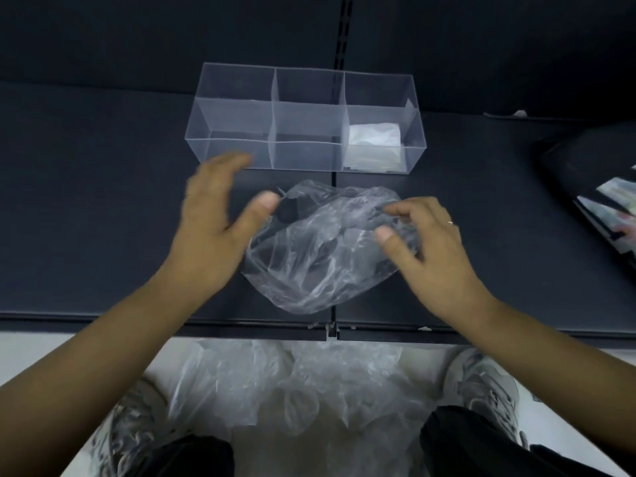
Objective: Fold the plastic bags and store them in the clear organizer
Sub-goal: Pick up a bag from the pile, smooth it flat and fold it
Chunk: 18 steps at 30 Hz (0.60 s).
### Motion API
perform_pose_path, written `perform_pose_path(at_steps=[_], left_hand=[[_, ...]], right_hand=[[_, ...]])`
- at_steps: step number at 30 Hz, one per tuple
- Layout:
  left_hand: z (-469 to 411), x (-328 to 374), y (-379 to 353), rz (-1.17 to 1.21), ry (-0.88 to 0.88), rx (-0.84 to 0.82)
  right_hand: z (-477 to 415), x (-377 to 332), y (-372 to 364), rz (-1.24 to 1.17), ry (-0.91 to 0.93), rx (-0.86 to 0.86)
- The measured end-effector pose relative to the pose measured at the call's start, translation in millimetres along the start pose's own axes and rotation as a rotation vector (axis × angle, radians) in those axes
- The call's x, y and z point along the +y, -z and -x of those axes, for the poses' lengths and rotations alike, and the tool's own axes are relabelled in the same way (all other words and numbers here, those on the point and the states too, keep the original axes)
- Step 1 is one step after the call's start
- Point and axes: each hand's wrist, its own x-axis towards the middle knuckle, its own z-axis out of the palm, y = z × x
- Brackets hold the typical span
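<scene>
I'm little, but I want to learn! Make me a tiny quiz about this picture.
1. True or false: the crumpled bag lies on the floor.
2. Which part of the organizer holds a folded bag? A left, B middle, C right.
3. Fill in: the pile of bags lies between the person's two ____.

Key: 1 false, it lies on the dark shelf. 2 C. 3 shoes.

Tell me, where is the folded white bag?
Head view: the folded white bag lies in the right-hand compartment of the clear organizer, beyond the crumpled plastic bag.
</scene>
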Motion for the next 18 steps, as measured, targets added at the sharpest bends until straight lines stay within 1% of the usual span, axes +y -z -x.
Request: perform_pose_path(at_steps=[1,3,4,5,6,7,8,10,12,15,16,18], left_hand=[[-5.7,7.1,-4.9,-0.056,-0.082,-0.135],[-15.3,16.7,-20.6,-0.191,-0.189,-0.401],[-18.4,18.8,-29.0,-0.261,-0.23,-0.508],[-21.0,19.2,-36.0,-0.313,-0.25,-0.606],[-22.9,18.1,-40.7,-0.326,-0.245,-0.665],[-24.6,15.2,-43.1,-0.284,-0.206,-0.678],[-24.9,11.6,-44.1,-0.191,-0.139,-0.643],[-20.6,8.0,-41.0,0.047,0.001,-0.507],[-13.3,4.4,-34.7,0.261,0.15,-0.347],[2.6,4.4,-24.8,0.505,0.372,-0.155],[8.4,6.4,-22.6,0.564,0.425,-0.123],[18.0,10.5,-20.7,0.618,0.492,-0.118]], right_hand=[[0.8,-5.9,-4.9,0.049,0.003,-0.027],[0.4,-11.1,-14.5,0.138,0.014,-0.049],[-0.8,-11.3,-17.2,0.12,0.018,-0.041],[-2.2,-10.3,-17.6,0.042,0.018,-0.029],[-3.3,-8.1,-16.1,-0.075,0.006,-0.02],[-4.4,-5.4,-12.4,-0.198,-0.021,-0.012],[-5.5,-2.4,-7.2,-0.303,-0.057,0.0],[-7.8,3.6,4.4,-0.466,-0.146,0.044],[-9.7,9.5,15.0,-0.579,-0.221,0.1],[-12.2,13.3,27.3,-0.69,-0.306,0.13],[-12.4,13.2,28.9,-0.718,-0.324,0.133],[-11.8,11.1,29.2,-0.739,-0.328,0.147]])
